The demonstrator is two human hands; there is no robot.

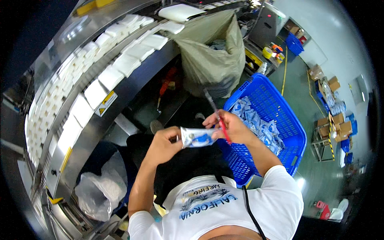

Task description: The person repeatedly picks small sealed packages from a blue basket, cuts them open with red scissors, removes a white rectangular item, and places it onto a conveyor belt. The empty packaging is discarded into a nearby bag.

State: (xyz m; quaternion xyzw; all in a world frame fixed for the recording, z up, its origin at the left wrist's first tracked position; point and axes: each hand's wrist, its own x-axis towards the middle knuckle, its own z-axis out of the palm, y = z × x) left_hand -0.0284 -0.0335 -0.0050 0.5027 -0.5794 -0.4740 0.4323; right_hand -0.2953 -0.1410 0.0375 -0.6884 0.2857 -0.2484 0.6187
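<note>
In front of me, my left hand (163, 145) pinches one end of a small white and blue plastic packet (198, 137). The fingers of my right hand (236, 127) are at the packet's other end. Held in that same hand is a thin red tool (222, 129), whose long greyish end points up and away; its blur hides the exact kind. Just beyond my right wrist stands a blue slatted basket (294, 132), partly filled with similar blue and white packets (258, 124).
A curved machine line on the left carries rows of folded white pads (110, 77). A large grey-green sack (212, 52) stands ahead. At lower left is a clear plastic bag (100, 192). Cardboard boxes (340, 126) stand at far right.
</note>
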